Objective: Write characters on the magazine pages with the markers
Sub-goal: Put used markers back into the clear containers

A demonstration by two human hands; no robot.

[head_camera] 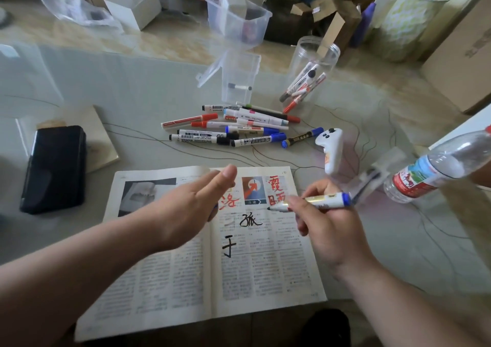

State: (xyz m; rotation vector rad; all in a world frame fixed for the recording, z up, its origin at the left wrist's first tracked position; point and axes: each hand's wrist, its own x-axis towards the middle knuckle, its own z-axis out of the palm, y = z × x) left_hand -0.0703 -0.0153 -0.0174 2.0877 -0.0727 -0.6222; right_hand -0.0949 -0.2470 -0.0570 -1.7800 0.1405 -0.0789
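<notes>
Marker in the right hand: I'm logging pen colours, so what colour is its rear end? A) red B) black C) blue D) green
C: the marker pinched in the right hand shows a blue rear end, its bare tip over the right page of the magazine.

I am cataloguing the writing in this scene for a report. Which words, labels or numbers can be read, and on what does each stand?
"洛", red, magazine right page.
"霞", red, same page, top.
"孤", black, same page.
"于", black, below it.
Red character under "霞": unclear.
Magazine print, labels on the loose markers, held marker and water bottle: blurred.
</notes>
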